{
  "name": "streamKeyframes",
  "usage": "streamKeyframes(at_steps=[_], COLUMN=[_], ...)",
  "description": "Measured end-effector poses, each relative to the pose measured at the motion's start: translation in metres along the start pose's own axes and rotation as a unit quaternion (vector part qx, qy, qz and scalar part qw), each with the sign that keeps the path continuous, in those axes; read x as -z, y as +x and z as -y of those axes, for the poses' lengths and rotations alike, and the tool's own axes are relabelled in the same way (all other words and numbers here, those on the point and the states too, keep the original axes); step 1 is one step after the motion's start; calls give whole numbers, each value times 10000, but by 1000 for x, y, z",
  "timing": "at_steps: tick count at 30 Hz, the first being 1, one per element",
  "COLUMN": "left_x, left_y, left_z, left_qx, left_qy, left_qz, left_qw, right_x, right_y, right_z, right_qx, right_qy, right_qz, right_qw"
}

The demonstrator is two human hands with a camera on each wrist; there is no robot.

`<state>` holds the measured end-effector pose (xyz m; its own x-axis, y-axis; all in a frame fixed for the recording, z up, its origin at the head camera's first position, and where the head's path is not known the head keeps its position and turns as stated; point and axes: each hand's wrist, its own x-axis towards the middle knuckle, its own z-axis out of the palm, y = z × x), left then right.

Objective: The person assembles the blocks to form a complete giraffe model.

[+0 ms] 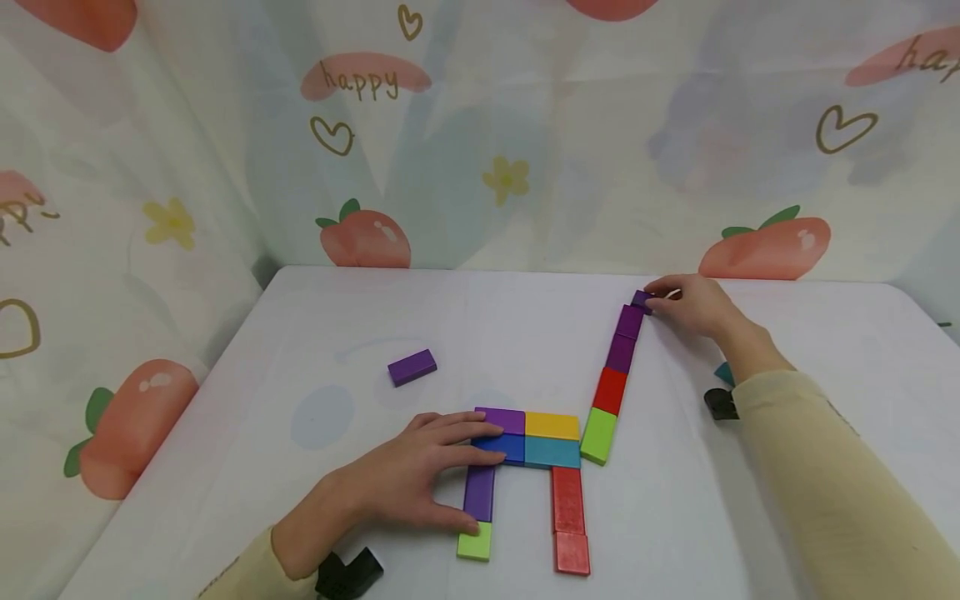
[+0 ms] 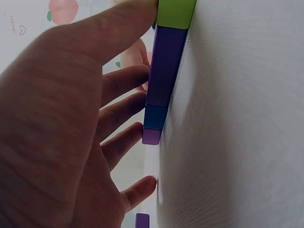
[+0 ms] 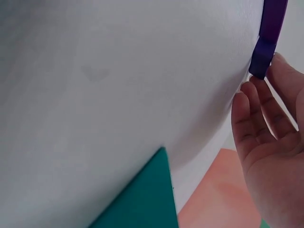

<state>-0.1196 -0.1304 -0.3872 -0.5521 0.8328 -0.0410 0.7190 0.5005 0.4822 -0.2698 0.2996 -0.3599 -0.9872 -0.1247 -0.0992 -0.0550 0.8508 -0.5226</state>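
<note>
My left hand [image 1: 420, 467] rests over the left side of a flat figure of coloured blocks, fingers extended. Its fingertips touch the blue block [image 1: 513, 450] and the light purple block [image 1: 504, 420], and its thumb reaches the lime green block [image 1: 474, 543] below a purple block [image 1: 478, 495]. Yellow [image 1: 552, 425] and teal [image 1: 553, 453] blocks complete the body's right side, above two red blocks [image 1: 567, 500]. At the far end of a slanted row, my right hand [image 1: 693, 304] pinches a small dark purple block [image 3: 261, 59], which meets another purple block [image 3: 274, 19].
A lone purple block [image 1: 412, 367] lies left of the figure. The slanted row's lower part has a red block [image 1: 610, 391] and a lime green block [image 1: 598, 436]. A teal piece [image 3: 147, 194] shows under the right wrist. Patterned cloth [image 1: 480, 125] hangs behind the white table [image 1: 337, 308].
</note>
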Motion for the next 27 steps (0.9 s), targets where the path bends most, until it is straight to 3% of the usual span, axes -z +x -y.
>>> streamKeyframes(at_steps=[21, 27], left_x=[0, 1], left_y=[0, 0], left_z=[-1, -1], left_qx=[-32, -34], left_qy=[41, 48], left_qz=[-31, -16], left_qw=[10000, 10000], right_x=[-3, 6], right_y=[0, -10], right_z=[2, 2], right_qx=[133, 154], right_qy=[-52, -256], right_qz=[31, -9], right_qw=[9999, 9996])
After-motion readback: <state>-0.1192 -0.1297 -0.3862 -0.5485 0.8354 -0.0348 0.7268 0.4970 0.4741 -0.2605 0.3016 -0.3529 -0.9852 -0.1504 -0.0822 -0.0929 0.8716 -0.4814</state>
